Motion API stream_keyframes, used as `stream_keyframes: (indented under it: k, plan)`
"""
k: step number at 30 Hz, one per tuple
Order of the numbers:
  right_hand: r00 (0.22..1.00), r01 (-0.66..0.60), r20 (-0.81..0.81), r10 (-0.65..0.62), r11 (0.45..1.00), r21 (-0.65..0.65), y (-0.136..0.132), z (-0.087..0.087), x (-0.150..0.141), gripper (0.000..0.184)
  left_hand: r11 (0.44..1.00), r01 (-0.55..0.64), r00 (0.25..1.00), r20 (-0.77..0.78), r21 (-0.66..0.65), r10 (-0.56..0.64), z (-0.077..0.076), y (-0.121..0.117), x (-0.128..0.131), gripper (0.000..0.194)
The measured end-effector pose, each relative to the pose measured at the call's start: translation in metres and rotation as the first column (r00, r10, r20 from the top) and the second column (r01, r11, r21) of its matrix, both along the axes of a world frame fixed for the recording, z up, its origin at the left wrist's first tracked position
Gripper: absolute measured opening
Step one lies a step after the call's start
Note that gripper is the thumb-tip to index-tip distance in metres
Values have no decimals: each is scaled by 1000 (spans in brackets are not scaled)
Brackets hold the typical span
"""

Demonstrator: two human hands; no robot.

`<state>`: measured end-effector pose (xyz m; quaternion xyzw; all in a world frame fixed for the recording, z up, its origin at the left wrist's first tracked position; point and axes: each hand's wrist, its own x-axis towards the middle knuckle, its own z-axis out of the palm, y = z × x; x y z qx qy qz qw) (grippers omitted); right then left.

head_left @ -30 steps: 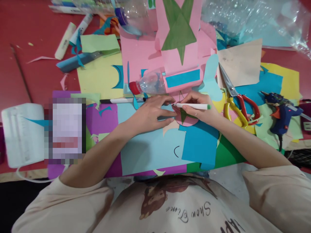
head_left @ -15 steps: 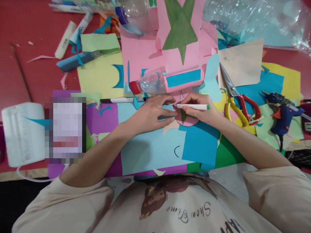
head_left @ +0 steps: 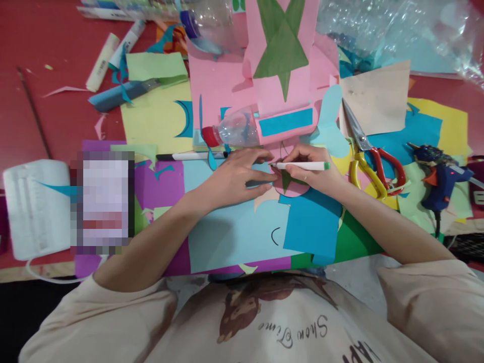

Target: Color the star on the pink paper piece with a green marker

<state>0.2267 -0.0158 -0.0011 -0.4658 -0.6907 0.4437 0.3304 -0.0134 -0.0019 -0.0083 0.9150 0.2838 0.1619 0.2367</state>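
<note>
My right hand (head_left: pixel 312 164) is closed around a white marker with a green end (head_left: pixel 304 165), its tip pointing left near my left fingertips. Under the marker lies a rounded pink paper piece (head_left: pixel 293 191) with a dark green star shape, partly covered by my right hand. My left hand (head_left: pixel 242 174) rests palm down with fingers stretched and apart, its fingertips at the left edge of that piece. Light blue paper (head_left: pixel 234 232) and a darker blue sheet (head_left: pixel 312 222) spread below the hands. A clear bottle with a red cap (head_left: pixel 234 130), wrapped in pink, lies just beyond.
Scissors (head_left: pixel 365 146) with red and yellow handles lie to the right, with a blue glue gun (head_left: pixel 440 176) beyond them. A phone with a blurred screen (head_left: pixel 105 201) is at left. A capped black marker (head_left: pixel 189 157) lies by my left hand. Plastic bottles (head_left: pixel 207 22) stand at the back.
My right hand and the marker have shifted very slightly to the right. My left hand stays in place.
</note>
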Motion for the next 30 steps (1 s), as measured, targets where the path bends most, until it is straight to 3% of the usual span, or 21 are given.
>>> stream_keyframes:
  k: [30]
  plan:
    - [999,46,15,-47,998,42,0,-2,2,18,999,5,1000,-5,-35,-5,1,1,0,31]
